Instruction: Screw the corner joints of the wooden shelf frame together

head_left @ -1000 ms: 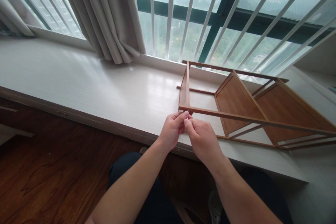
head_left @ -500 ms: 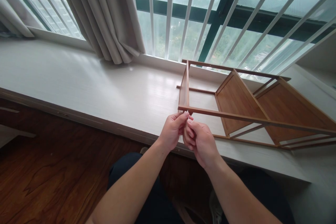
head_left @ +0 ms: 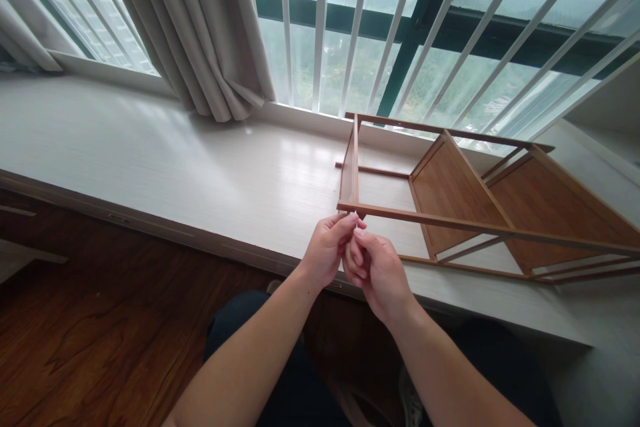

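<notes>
One left hand (head_left: pixel 325 248), mine, pinching what looks like a small white piece (head_left: pixel 355 219) close by the near rail (head_left: pixel 430 217) of a wooden rack (head_left: pixel 453 195); one right hand (head_left: pixel 381 267), mine, curled closed beside it; the rack, lying sideways on a white ledge (head_left: pixel 200 167) along the window bars (head_left: pixel 321 33).

Barred window (head_left: pixel 410 33), beige curtain (head_left: pixel 195 27), wooden floor (head_left: pixel 100 333)

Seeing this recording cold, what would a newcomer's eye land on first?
Probably the brown wooden shelf frame, lying on its side on the pale window ledge, right of centre. Next, the left hand and right hand, close together at its near-left corner around a tiny white piece, too small to identify. Behind, white bars cross the window.
</notes>
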### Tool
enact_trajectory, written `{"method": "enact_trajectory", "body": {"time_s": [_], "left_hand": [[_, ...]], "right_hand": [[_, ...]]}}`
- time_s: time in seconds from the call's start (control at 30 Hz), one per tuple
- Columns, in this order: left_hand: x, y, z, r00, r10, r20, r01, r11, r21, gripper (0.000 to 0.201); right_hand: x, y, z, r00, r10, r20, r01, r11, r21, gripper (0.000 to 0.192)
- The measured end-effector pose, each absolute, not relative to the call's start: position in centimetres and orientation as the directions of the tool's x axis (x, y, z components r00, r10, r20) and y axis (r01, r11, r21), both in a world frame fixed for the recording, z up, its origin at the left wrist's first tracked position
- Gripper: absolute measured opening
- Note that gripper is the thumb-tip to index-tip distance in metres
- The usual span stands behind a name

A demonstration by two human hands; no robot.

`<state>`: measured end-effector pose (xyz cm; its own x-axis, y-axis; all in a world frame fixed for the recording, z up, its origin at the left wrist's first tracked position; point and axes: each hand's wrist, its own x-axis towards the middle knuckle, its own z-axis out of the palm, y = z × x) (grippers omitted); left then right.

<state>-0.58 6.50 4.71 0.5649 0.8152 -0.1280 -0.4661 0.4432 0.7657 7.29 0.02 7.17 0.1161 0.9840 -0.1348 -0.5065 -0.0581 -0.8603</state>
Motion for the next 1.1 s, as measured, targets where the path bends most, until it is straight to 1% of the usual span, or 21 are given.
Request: {"method": "enact_trajectory", "body": {"time_s": [0.13, 0.3, 0.5, 0.6, 0.7, 0.73, 0.8, 0.9, 0.97, 1.03, 1.1], "left_hand": [[-0.6, 6.6, 4.6, 0.573, 0.809, -0.128, -0.457, 0.445, 0.77, 0.032], [-0.7, 6.5, 4.7, 0.564, 0.815, -0.135, -0.452, 0.441, 0.775, 0.033], [-1.0, 6.5, 4.7, 0.549, 0.816, -0.183, -0.446, 0.471, 0.761, 0.034], [-1.0, 6.5, 4.7, 0.587, 0.787, -0.187, -0.434, 0.501, 0.749, 0.034], [-1.1, 6.4, 4.8, 0.648, 0.747, -0.149, -0.375, 0.484, 0.791, 0.034], [-1.1, 6.3, 4.8, 0.667, 0.735, -0.127, -0.354, 0.461, 0.814, 0.035], [-1.2, 5.9, 4.9, 0.708, 0.701, -0.088, -0.306, 0.417, 0.856, 0.035], [-1.1, 5.2, 4.9, 0.783, 0.619, -0.065, -0.236, 0.392, 0.889, 0.036], [-0.9, 4.9, 4.8, 0.815, 0.575, -0.068, -0.211, 0.405, 0.89, 0.037], [-0.5, 4.6, 4.6, 0.83, 0.551, -0.085, -0.183, 0.413, 0.892, 0.038], [0.2, 4.4, 4.2, 0.843, 0.527, -0.109, -0.122, 0.385, 0.915, 0.04]], "right_hand": [[7.3, 0.0, 7.1, 0.094, 0.986, -0.141, -0.529, -0.07, -0.846, 0.046], [7.4, -0.2, 6.5, 0.147, 0.98, -0.135, -0.448, -0.056, -0.892, 0.049], [7.6, -0.4, 6.3, 0.108, 0.988, -0.11, -0.429, -0.053, -0.902, 0.053], [7.7, -0.7, 6.1, 0.08, 0.993, -0.084, -0.432, -0.041, -0.901, 0.052], [8.2, -1.5, 5.2, 0.053, 0.997, -0.058, -0.426, -0.03, -0.904, 0.058], [8.5, -1.8, 4.8, 0.068, 0.996, -0.051, -0.421, -0.017, -0.907, 0.061], [9.3, -2.6, 4.0, 0.161, 0.986, -0.041, -0.414, 0.03, -0.91, 0.063], [10.5, -3.9, 2.9, 0.321, 0.946, -0.055, -0.402, 0.083, -0.912, 0.051], [11.3, -4.8, 2.3, 0.364, 0.928, -0.081, -0.41, 0.082, -0.908, 0.042], [11.8, -5.8, 1.7, 0.401, 0.907, -0.127, -0.445, 0.072, -0.893, 0.04], [12.3, -6.8, 1.1, 0.443, 0.877, -0.187, -0.496, 0.066, -0.866, 0.042]]}}
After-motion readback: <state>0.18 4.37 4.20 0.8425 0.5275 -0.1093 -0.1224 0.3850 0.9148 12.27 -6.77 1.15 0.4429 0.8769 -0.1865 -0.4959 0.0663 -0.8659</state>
